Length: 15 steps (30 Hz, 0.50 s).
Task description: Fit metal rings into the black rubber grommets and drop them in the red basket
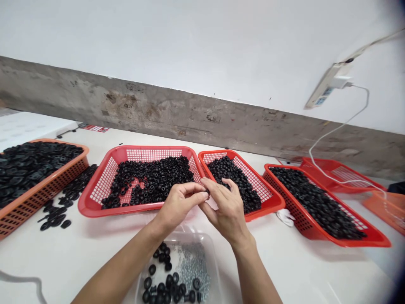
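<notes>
My left hand [184,200] and my right hand [225,207] meet fingertip to fingertip above the table. Pinched between them is a small black round part [207,192], mostly covered by the fingers. Below my wrists stands a clear plastic box [215,257] with black round rubber-like parts [172,287] on its left and front side and many tiny silvery pieces [193,266] on its right. Just behind my left hand is a pink-red basket [118,213] of small black rings [158,177]. Behind my right hand sits a red basket [275,204] holding black round parts [226,166].
An orange basket [63,179] of flat black parts stands at far left, with loose black pieces [58,213] beside it. Another red basket [373,241] of black parts is at right, near a white crumpled scrap [285,217]. A white cable [332,131] hangs from a power strip [324,86].
</notes>
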Motion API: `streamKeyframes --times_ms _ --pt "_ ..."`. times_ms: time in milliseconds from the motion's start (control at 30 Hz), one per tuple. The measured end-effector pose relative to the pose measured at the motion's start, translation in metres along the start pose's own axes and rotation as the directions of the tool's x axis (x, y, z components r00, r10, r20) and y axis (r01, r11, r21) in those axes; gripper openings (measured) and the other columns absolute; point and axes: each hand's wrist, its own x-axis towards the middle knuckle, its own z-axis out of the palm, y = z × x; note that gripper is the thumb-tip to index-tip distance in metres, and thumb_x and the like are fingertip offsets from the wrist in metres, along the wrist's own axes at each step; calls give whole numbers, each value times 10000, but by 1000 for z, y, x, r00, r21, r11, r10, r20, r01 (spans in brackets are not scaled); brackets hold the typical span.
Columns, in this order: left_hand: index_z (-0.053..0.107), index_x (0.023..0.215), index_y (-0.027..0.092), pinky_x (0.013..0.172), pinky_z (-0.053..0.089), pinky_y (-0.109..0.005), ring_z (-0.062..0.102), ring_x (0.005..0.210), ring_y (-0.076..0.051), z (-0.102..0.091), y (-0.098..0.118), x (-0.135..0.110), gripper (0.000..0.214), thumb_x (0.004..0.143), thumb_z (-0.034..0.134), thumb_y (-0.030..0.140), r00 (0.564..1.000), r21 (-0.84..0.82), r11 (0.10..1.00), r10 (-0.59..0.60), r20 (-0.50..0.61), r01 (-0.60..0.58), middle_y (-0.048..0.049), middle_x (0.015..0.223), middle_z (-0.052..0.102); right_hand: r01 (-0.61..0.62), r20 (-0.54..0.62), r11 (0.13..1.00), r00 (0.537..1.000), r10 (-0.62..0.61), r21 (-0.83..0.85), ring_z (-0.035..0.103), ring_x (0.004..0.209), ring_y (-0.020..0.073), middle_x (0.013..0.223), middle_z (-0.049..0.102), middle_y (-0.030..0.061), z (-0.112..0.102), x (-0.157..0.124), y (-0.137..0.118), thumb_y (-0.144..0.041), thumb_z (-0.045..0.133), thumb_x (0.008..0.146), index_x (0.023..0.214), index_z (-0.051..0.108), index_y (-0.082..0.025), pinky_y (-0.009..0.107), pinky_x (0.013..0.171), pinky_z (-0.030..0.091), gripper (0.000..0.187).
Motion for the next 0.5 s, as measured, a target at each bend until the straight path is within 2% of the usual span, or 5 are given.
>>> streamKeyframes --times_ms 233,367,500 --pt "752 874 142 736 449 -258 575 763 -155 0 -4 2 160 822 644 248 996 155 986 74 -57 -64 -36 831 701 -10 -8 1000 1000 10 -11 688 1067 206 1195 707 123 6 -2 -1 -207 571 951 1319 509 -173 425 1048 354 375" --pt "750 860 150 732 457 -253 579 753 -151 0 -5 2 154 825 644 256 995 157 986 73 -73 -61 -25 805 693 -50 -6 999 999 50 -2 684 1076 212 1201 703 131 8 -3 -1 -234 586 951 1286 526 -163 423 1031 364 347" --pt "754 875 147 777 471 -268 596 786 -163 0 -6 2 165 835 635 254 994 146 987 75 -76 -63 -33 823 702 -20 -10 1000 1000 20 -17 690 1068 209 1162 723 124 8 -2 -2 -221 556 965 1231 557 -166 420 1028 359 271"
